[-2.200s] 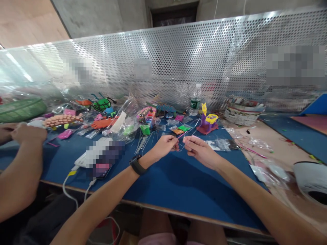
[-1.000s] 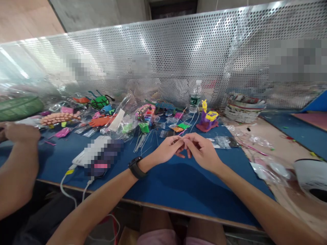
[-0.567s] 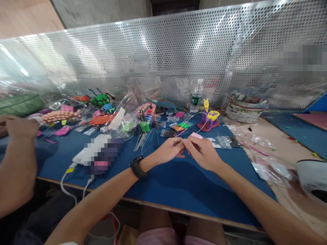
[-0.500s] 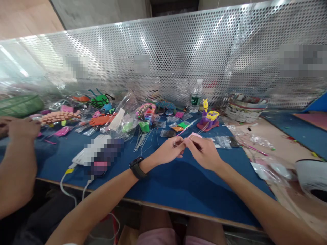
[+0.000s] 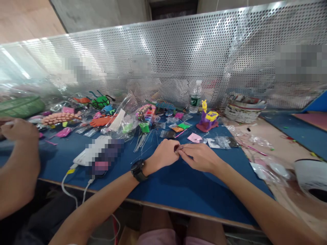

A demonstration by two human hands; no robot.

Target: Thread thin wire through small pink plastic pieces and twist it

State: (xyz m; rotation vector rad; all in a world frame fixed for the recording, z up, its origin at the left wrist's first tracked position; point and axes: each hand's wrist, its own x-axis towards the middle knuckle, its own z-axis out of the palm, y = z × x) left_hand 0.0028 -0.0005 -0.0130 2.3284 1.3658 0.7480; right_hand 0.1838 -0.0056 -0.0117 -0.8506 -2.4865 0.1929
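Note:
My left hand (image 5: 166, 152) is closed, its fingers curled in front of me above the blue table mat (image 5: 176, 190). Against its fingertips, my right hand (image 5: 201, 157) pinches with thumb and forefinger. Something small and thin seems to lie between the fingers, mostly hidden. Just beyond my right hand are a pink packet (image 5: 195, 137) and a clear plastic bag (image 5: 222, 142). A purple and yellow clay figure (image 5: 208, 119) on a red base stands farther back. Several thin wires (image 5: 141, 140) lie left of my hands.
A phone (image 5: 106, 158) and white power bank (image 5: 93, 149) with cables lie at left. Clay animals, including a scaly peach one (image 5: 61, 118), and a water bottle (image 5: 195, 97) line the perforated metal screen (image 5: 163, 44). A co-worker's hand (image 5: 20, 131) works at far left.
Both hands have shifted slightly left and closer, and my left hand has turned knuckles up. The pink packet behind them now shows fully. The co-worker's hand has moved a little.

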